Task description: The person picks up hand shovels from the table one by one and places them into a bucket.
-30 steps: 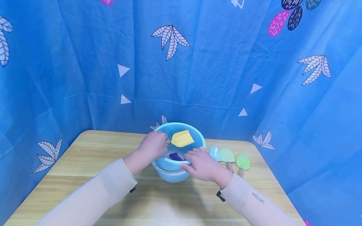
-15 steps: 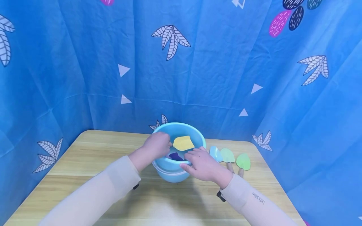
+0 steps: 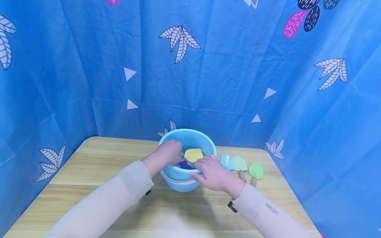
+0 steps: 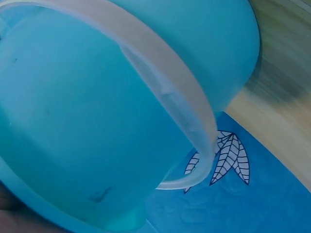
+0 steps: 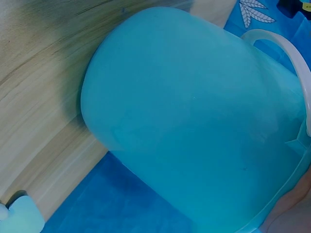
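Observation:
A light blue bucket [image 3: 182,187] stands upright on the table, its pale carrying handle [image 4: 187,94] hanging down around the outer wall. My left hand [image 3: 167,153] is at the bucket's mouth and holds a yellow toy shovel [image 3: 193,155] by its handle, mostly hidden in the fist. The shovel's blade points right, inside the bucket. Below it inside lies a dark purple piece [image 3: 184,164], only partly visible. My right hand [image 3: 212,173] grips the near right rim, thumb outside and fingers over the edge. The right wrist view is filled by the bucket's outer wall [image 5: 184,107].
Right of the bucket on the wooden table [image 3: 113,198] lie a light blue shovel-like piece [image 3: 227,162], a pale green shovel [image 3: 239,163] and a brighter green shovel [image 3: 256,170]. A patterned blue curtain [image 3: 223,72] hangs behind and at both sides.
My left hand has moved slightly right, and the yellow shovel has sunk lower into the bucket. The right hand keeps its place on the rim.

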The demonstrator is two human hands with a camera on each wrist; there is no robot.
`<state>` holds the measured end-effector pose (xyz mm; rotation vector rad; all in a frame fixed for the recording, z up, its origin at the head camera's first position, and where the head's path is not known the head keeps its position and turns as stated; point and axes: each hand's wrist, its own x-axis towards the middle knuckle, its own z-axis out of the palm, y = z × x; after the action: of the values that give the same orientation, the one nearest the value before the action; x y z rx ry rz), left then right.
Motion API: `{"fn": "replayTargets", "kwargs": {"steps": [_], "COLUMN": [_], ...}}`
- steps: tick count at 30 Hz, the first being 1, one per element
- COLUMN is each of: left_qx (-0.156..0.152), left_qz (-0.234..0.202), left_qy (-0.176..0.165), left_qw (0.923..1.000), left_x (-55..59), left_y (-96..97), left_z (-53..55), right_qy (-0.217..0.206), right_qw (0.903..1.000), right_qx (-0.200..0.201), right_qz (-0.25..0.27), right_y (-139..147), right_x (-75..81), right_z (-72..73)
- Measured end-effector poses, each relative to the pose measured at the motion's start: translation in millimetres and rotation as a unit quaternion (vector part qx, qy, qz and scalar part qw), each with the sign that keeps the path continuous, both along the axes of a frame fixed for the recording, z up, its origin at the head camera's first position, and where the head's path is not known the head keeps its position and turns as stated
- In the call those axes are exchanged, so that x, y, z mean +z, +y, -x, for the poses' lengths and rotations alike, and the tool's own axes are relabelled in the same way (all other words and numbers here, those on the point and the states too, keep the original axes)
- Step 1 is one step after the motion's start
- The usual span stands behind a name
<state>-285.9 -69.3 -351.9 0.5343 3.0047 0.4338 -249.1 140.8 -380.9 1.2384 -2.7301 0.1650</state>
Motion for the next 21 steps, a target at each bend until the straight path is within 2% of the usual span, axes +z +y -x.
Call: {"fn": "replayTargets", "kwargs": {"steps": [6, 15, 21], "left_qx": [0.002, -0.009, 0.001], "left_qz": [0.018, 0.04, 0.055], "left_qy": [-0.018, -0.014, -0.028], "left_qw": [0.9997, 0.9991, 0.9981], "left_x": [-2.2, -8.8, -10.3], "left_y": [2.8, 7.1, 8.8], "left_z": [5.0, 11.7, 14.0], "right_qy": [0.014, 0.01, 0.01], "right_qw": [0.9999, 0.9999, 0.9999], "right_qx": [0.002, 0.003, 0.006], "right_qz": [0.004, 0.006, 0.009], "right_y": [1.0, 2.5, 0.9], "right_x": [-0.8, 0.7, -0.4], "right_z": [0.3, -1.4, -0.4]}}
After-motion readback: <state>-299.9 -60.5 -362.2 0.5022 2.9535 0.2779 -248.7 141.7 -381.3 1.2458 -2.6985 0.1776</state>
